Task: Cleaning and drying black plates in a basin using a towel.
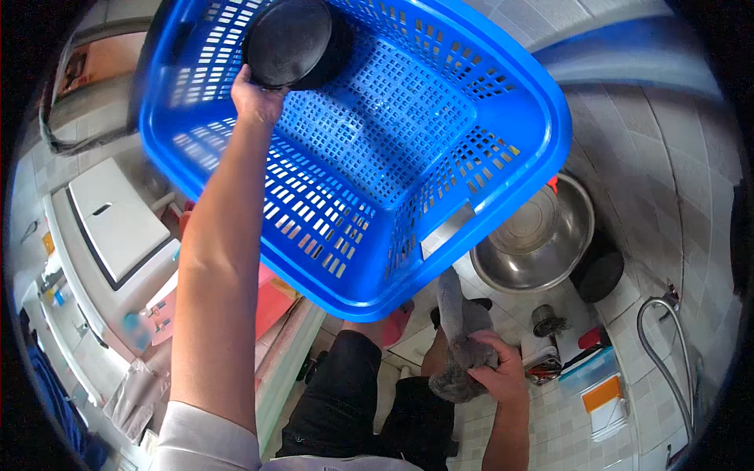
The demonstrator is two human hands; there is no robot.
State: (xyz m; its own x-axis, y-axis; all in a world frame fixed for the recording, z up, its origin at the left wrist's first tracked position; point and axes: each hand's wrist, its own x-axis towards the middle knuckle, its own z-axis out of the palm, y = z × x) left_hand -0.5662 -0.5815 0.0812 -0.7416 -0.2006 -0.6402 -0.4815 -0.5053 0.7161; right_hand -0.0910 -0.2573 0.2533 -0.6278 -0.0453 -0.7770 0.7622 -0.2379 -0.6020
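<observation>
A large blue plastic laundry basket (377,309) with slotted sides fills the upper middle of the head view. My left hand (257,101) reaches over it and grips the lower edge of a round black container (290,44), whose smooth round face is towards me. Lower right of the basket, my right hand (500,368) holds a bunched grey cloth (465,347) between thumb and fingers. The cloth hangs close to the basket's near corner, in front of my legs. Whether they touch cannot be told. My left fingertips are partly hidden behind the container.
A stainless steel basin (530,277) stands on the tiled floor at right, beside a dark round vessel (598,268). A metal shower hose (660,353) hangs at far right. On the left are a white lidded box (121,221) and a washbasin (70,329); a pale ledge (288,365) runs near my legs.
</observation>
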